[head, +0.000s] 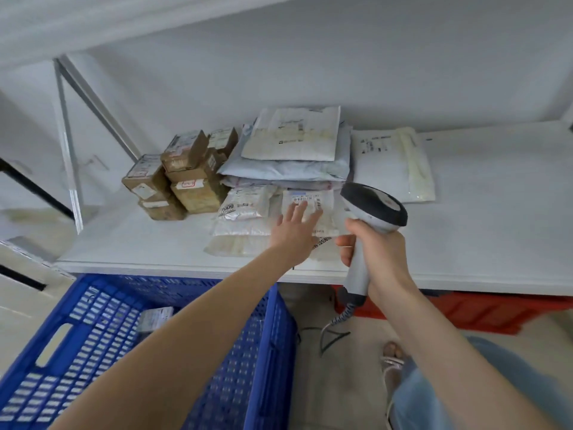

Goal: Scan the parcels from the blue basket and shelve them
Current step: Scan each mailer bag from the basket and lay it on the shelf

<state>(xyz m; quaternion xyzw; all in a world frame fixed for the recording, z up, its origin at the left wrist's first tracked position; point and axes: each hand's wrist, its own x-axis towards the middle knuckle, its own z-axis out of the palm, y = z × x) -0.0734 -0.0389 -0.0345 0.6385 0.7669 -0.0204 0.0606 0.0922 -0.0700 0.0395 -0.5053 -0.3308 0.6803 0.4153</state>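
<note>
White plastic wraps the parcel (331,223) that lies flat on the shelf (465,243), close to its front edge and on top of a few other flat pale bags. Its barcode label (305,199) faces up. The left hand (293,228) rests on this parcel with the fingers straight and spread. The fingertips touch the lower part of the label, and the hand grips nothing.

Just to the right, the right hand (375,252) is closed around the grey handle of a barcode scanner (373,207). The dark head of the scanner is just beside the right edge of the parcel. A coiled cable (342,316) hangs from the bottom of the handle toward the floor.

Behind the parcel there is a stack of pale mailers (291,150), one on another, and the parcel seems to touch the lowest ones. To the left of the stack, brown cardboard boxes (183,184) are piled together, some of them tilted. To the right of the stack, one flat white bag (393,164) lies alone on the shelf.

In front of the shelf, lower left, stands the blue basket (62,352). Inside it I can see one small parcel (155,318), partly hidden by the left forearm. Under the shelf on the right there is a red crate (465,311). On the floor near it a foot in a sandal (392,355) shows, next to a leg in blue jeans.
</note>
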